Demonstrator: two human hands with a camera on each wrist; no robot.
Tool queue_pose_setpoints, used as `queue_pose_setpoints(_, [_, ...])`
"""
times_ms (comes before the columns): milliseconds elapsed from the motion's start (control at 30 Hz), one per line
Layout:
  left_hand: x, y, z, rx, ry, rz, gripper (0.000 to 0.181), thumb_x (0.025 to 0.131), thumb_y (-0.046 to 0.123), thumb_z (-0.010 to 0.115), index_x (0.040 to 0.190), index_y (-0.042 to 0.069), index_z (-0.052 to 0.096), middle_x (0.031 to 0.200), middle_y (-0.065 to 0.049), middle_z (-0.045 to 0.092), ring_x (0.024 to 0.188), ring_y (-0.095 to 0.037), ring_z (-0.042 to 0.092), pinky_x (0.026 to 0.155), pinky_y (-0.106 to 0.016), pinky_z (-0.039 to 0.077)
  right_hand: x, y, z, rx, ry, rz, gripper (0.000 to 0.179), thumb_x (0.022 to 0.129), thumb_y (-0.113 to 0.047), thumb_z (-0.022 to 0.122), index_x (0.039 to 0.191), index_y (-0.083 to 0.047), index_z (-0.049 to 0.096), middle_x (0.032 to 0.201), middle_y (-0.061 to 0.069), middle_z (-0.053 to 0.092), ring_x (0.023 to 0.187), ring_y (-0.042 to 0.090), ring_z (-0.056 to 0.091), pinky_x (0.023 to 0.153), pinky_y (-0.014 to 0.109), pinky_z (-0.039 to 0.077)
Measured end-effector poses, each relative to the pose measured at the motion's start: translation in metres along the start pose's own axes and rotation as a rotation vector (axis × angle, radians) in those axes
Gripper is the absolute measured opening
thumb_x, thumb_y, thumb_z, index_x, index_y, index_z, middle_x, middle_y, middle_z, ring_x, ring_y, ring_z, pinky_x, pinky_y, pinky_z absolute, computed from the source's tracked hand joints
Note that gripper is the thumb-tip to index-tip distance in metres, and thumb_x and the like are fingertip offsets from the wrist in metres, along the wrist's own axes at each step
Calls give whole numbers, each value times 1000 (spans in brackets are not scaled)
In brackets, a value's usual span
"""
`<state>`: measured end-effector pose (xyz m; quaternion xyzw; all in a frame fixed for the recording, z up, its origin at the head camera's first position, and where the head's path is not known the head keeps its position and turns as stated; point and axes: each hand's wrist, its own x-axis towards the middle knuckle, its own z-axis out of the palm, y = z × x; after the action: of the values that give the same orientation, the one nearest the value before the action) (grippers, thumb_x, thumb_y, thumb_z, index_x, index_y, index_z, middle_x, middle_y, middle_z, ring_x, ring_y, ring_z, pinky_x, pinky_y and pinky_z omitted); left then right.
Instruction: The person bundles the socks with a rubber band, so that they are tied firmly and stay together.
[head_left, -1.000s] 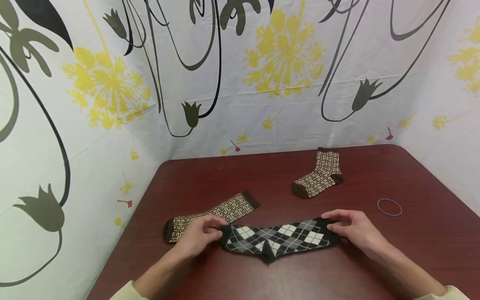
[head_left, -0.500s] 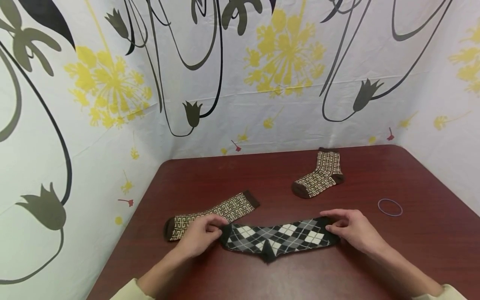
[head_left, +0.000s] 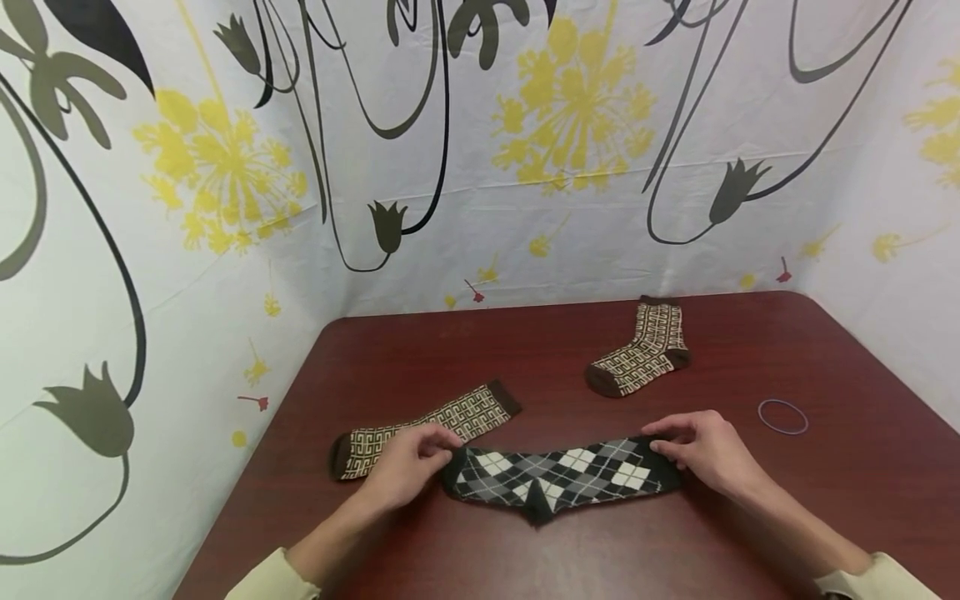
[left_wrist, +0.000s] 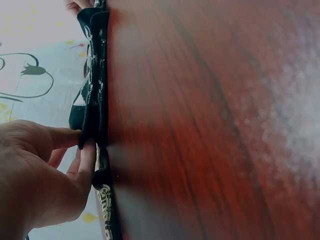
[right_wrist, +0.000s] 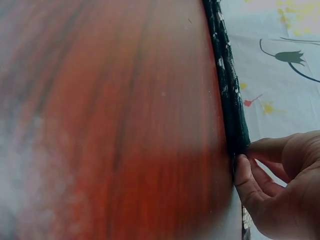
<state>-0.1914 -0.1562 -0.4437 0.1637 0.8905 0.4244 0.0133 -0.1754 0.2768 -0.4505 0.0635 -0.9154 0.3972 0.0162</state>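
Pinching both ends of the argyle sock (head_left: 566, 475) in the head view, left hand (head_left: 408, 467) at its left end, right hand (head_left: 708, 450) at its right, thumbs and fingers closed on the dark knit. Stretched sideways across the red-brown table (head_left: 600, 562), dark heel toward the person. Partly behind the left hand, a brown-and-cream sock (head_left: 450, 421); near the far edge, a second patterned sock (head_left: 641, 358); beyond the right hand, apart from it, a thin bluish band (head_left: 782, 417).

In the left wrist view, gripping one end between thumb and fingers, low beside the tabletop, with the other hand at the far end.

In the right wrist view, pinching the opposite end between thumb and fingertips, floral cloth (right_wrist: 272, 85) behind.
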Motion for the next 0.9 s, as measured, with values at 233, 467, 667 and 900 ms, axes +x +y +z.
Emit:
queue_pose_setpoints(233, [1,-2,2,8,16,5,24,92,-4,77,103,17,79,106,2,76,95,-16,72,84,-33,59,3,-1,0,-34,35,9,8,93,-10,83,101,-13,84,86,0,77,63,11,64,55,27,52])
queue_pose_setpoints(467, [2,-7,4,35,4,8,25,90,-7,78,100,17,78,106,0,76,95,-17,72,84,-31,60,4,-1,1,-28,20,19,9,92,-13,84,101,-14,84,88,1,76,58,11,62,54,27,51])
queue_pose_setpoints(667, [1,-8,6,64,13,26,25,89,-6,79,99,17,78,104,1,77,95,-18,74,82,-27,60,9,3,-1,12,-9,12,9,91,-11,84,101,-11,84,100,8,77,62,14,63,57,28,53])
queue_pose_setpoints(900, [-1,-8,8,87,37,58,26,88,-5,81,99,19,79,107,1,78,93,-18,76,80,-25,60,15,9,-5,117,-82,19,11,93,-8,82,103,-3,83,92,6,77,66,15,63,58,30,53])
